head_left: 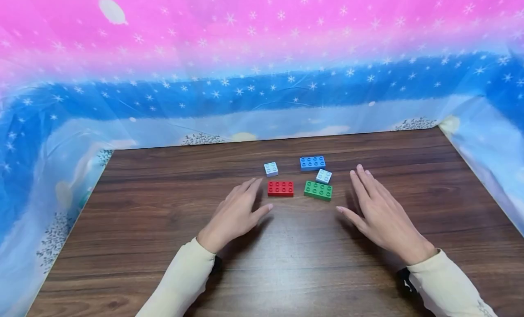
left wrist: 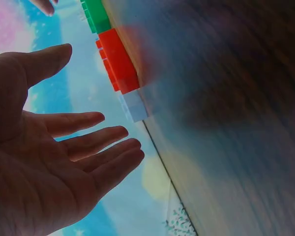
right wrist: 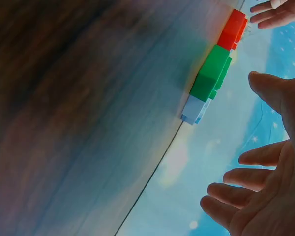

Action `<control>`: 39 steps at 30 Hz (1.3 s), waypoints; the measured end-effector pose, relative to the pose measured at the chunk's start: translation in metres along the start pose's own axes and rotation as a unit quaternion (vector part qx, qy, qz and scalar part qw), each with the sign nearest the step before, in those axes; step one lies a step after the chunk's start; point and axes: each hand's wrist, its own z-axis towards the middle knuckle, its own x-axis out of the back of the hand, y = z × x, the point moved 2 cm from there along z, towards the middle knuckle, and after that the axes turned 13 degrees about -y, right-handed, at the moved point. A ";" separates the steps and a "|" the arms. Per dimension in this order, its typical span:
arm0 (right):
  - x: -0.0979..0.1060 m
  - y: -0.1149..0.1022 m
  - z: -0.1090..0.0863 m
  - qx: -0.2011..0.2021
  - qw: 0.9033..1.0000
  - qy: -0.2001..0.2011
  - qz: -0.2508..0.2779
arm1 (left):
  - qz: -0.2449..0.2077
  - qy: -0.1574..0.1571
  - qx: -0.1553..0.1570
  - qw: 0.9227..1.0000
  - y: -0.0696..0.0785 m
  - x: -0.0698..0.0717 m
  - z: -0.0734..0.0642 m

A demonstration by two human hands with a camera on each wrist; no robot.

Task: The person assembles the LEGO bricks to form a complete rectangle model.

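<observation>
Several toy building bricks lie on the wooden table between two hands. The red brick (head_left: 280, 188) is nearest my left hand (head_left: 235, 213), whose fingers are extended with the thumb spread, holding nothing. Behind the red brick sits a small white brick (head_left: 271, 169). On the other side, my right hand (head_left: 382, 214) has its fingers straight and its thumb apart, to the right of the green brick (head_left: 318, 190). A second small white brick (head_left: 324, 176) lies between the green brick and the blue brick (head_left: 312, 163). Both palms show in the wrist views, bare of any object.
A dark brown wooden table (head_left: 143, 208) spreads under the bricks. Its back edge meets a pink and blue snowflake-patterned cloth (head_left: 245, 89), which also hangs along both sides. Pale sleeves (head_left: 180, 280) cover the forearms.
</observation>
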 end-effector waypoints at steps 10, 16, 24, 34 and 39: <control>-0.003 -0.004 0.007 -0.017 0.998 -0.049 0.030 | -0.021 0.000 -0.021 1.000 0.008 0.001 0.020; -0.006 -0.005 0.011 -0.011 0.997 -0.062 0.049 | -0.019 0.000 -0.028 0.999 0.012 0.000 0.028; -0.008 -0.006 0.021 0.001 0.995 -0.065 0.072 | 0.001 0.008 -0.042 0.999 0.015 0.000 0.040; -0.010 -0.010 0.032 -0.035 0.991 -0.077 0.107 | 0.031 0.007 -0.032 0.999 0.018 0.003 0.048; -0.010 -0.012 0.038 -0.041 0.990 -0.075 0.113 | 0.048 0.012 -0.028 0.998 0.015 0.004 0.048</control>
